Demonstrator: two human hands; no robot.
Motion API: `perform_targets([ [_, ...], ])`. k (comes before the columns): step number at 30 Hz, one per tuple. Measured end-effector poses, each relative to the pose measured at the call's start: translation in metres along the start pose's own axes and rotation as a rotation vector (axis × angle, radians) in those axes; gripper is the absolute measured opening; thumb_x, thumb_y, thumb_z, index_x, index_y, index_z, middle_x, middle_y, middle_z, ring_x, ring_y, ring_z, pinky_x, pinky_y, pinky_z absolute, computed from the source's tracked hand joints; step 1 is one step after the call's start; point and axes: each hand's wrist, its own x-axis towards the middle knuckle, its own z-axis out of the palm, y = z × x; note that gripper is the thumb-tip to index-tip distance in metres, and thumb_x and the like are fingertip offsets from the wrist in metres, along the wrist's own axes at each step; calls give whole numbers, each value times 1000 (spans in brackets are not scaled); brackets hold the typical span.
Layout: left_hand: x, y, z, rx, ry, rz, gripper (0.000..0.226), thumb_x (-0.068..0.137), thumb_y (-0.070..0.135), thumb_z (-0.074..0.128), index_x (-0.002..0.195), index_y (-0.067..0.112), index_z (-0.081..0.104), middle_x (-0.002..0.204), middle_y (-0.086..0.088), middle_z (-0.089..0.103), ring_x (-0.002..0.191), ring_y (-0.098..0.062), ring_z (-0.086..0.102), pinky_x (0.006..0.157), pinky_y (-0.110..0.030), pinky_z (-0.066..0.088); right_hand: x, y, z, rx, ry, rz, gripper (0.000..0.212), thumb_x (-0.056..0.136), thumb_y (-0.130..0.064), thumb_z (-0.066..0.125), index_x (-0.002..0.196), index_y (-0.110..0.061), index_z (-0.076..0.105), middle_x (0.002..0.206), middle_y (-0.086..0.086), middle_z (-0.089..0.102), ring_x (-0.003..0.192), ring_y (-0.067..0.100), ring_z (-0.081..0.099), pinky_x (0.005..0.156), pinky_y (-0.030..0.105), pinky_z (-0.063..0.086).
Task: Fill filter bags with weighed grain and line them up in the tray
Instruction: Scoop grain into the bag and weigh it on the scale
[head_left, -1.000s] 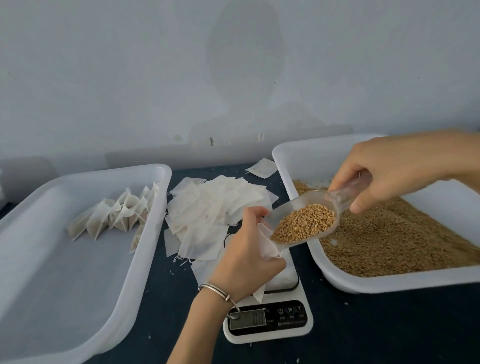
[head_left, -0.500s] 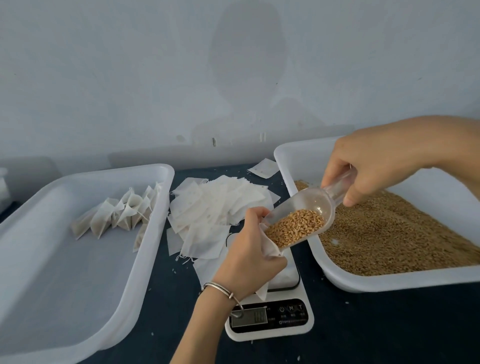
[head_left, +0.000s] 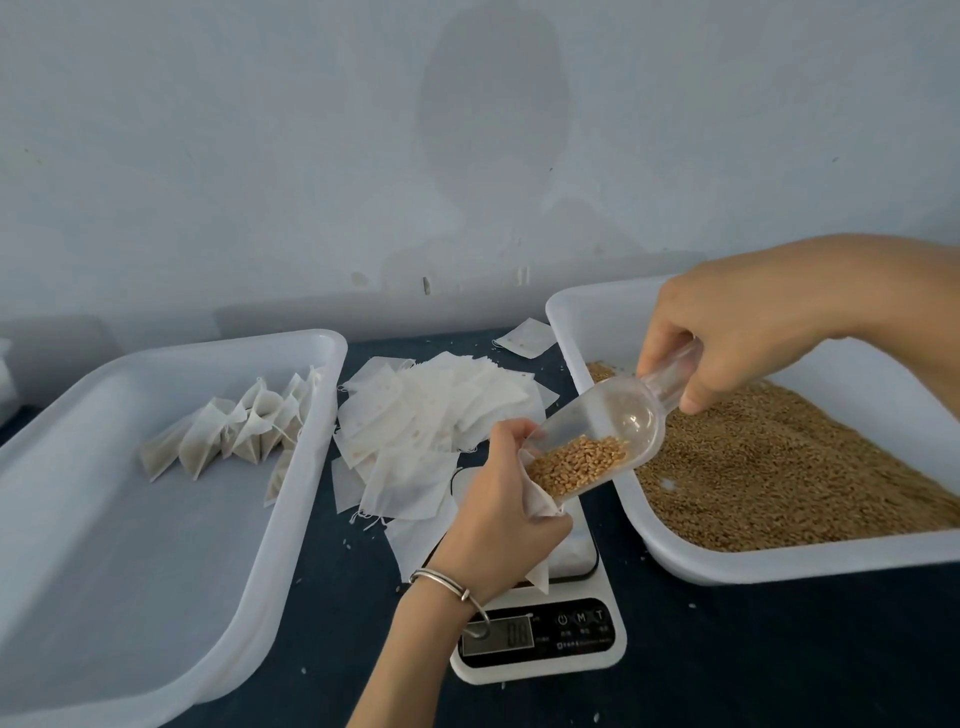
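With a short row of filled bags (head_left: 244, 431) already in the left tray (head_left: 291, 519), the left hand (head_left: 498, 514) pinches an open filter bag (head_left: 540, 506) at centre frame over the scale (head_left: 545, 649) while the right hand (head_left: 737, 338) grips the tilted scoop (head_left: 618, 431) of grain (head_left: 576, 465), many empty bags (head_left: 441, 410) left.

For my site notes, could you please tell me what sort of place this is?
Probably a small hand-packing bench, not a kitchen: a digital scale on a dark table, a white tub of grain, a heap of empty filter bags, and filled bags lined up in a white tray.
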Motion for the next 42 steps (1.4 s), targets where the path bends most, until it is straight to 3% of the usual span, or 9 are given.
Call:
perform_targets([
  [10, -1, -3, -1, -2, 11, 3, 60, 71, 3, 61, 115, 31, 31, 97, 24, 44, 76, 12, 52, 63, -8, 42, 4, 3, 3, 16, 9, -8, 36, 78, -32, 73, 112, -39, 65, 102, -18, 63, 88, 4, 56, 78, 23, 45],
  [17, -2, 0, -2, -17, 27, -1, 61, 73, -1, 62, 105, 41, 31, 95, 16, 44, 65, 8, 51, 57, -8, 40, 6, 14, 12, 119, 9, -18, 32, 77, -31, 75, 107, -40, 67, 93, -23, 63, 86, -1, 58, 82, 25, 50],
  [21, -5, 1, -4, -74, 55, -17, 57, 72, 0, 61, 107, 37, 35, 96, 13, 48, 67, 4, 51, 58, -12, 42, 7, 29, 26, 248, 6, -48, 24, 75, -32, 76, 96, -44, 70, 81, -27, 68, 77, -7, 60, 70, 15, 42],
  [27, -4, 0, -18, -169, 149, -57, 52, 65, 13, 57, 109, 34, 40, 102, 4, 55, 77, -5, 51, 65, -20, 45, 2, 46, 58, 590, 1, -93, 22, 76, -38, 73, 96, -48, 69, 98, -26, 69, 91, -8, 64, 94, 28, 47],
  [31, 2, -2, -34, -58, 144, 1, 54, 73, -4, 61, 110, 30, 40, 92, 6, 52, 72, 6, 49, 63, -7, 41, -9, 40, 76, 835, 152, -110, 29, 62, -56, 67, 90, -62, 64, 99, -12, 72, 91, 3, 67, 87, 26, 50],
  [35, 15, -2, -32, 137, -54, 0, 53, 75, -2, 59, 114, 25, 37, 93, 8, 51, 78, 7, 48, 68, -5, 38, -11, 23, 103, 936, 404, 26, 9, 76, -47, 64, 83, -53, 64, 82, -23, 70, 74, 3, 66, 78, 34, 49],
  [37, 20, -4, -21, 189, -123, -15, 54, 75, -1, 59, 118, 21, 37, 92, 11, 49, 81, 0, 50, 71, -10, 39, -9, 12, 115, 904, 479, 91, 10, 82, -43, 61, 91, -48, 62, 79, -21, 69, 73, 2, 66, 72, 30, 51],
  [39, 24, -8, -9, 229, -105, -27, 54, 75, 2, 59, 121, 22, 38, 96, 12, 49, 92, -11, 50, 82, -24, 44, -6, 4, 124, 879, 522, 139, 11, 87, -39, 58, 96, -45, 60, 71, -22, 66, 65, -11, 61, 57, 20, 42],
  [42, 25, -15, 3, 302, -39, -14, 51, 76, 9, 58, 121, 26, 41, 105, 10, 50, 106, -13, 43, 89, -31, 42, 0, 10, 133, 840, 547, 263, 12, 91, -38, 54, 100, -35, 61, 79, -13, 67, 65, 2, 64, 56, 22, 44],
])
